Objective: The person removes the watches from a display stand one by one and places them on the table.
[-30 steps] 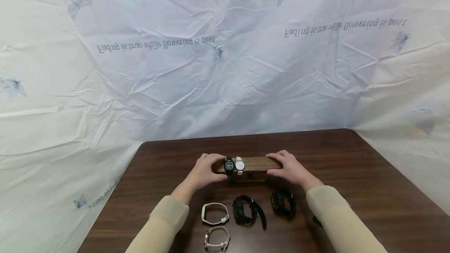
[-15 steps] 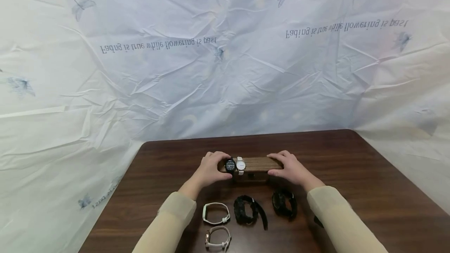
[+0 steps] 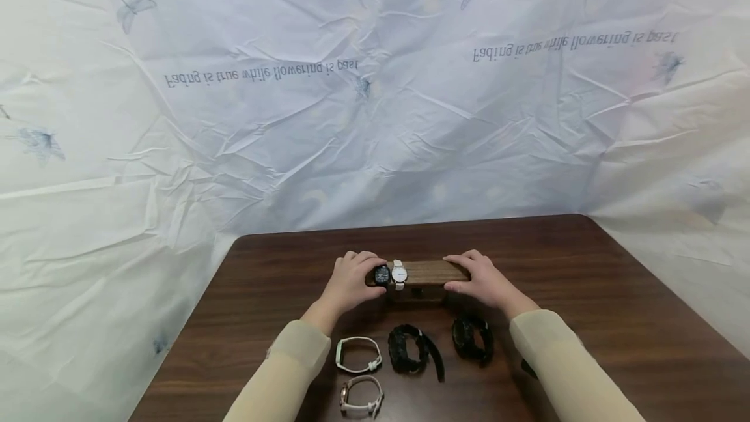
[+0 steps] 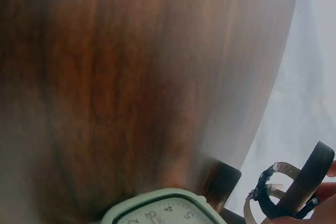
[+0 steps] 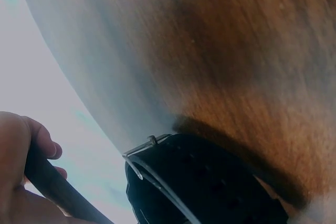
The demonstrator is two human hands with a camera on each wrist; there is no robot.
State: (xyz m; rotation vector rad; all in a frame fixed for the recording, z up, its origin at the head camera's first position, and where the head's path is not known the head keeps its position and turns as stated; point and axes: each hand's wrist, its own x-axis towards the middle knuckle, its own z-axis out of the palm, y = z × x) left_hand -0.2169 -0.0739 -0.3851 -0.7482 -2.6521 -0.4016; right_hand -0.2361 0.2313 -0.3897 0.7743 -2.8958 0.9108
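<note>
A wooden watch stand (image 3: pixel 430 273) lies across the middle of the dark table (image 3: pixel 586 292). A black watch (image 3: pixel 382 275) and a white watch (image 3: pixel 399 275) are wrapped round its left part. My left hand (image 3: pixel 357 277) curls over the stand's left end, its fingers against the black watch; in the left wrist view a fingertip (image 4: pixel 331 169) touches the black strap (image 4: pixel 310 182). My right hand (image 3: pixel 469 277) grips the stand's right end. In the right wrist view its fingers (image 5: pixel 21 145) wrap a dark bar (image 5: pixel 52 184).
Several loose watches lie nearer me: a mint-banded one (image 3: pixel 357 354), a pink one (image 3: pixel 360 397), a black one with its strap loose (image 3: pixel 413 349) and another black one (image 3: pixel 471 338). A crinkled white sheet (image 3: pixel 375 116) hangs behind and beside the table.
My left hand has slid right along the stand's end, up against the black watch. The right hand and the stand have stayed in place.
</note>
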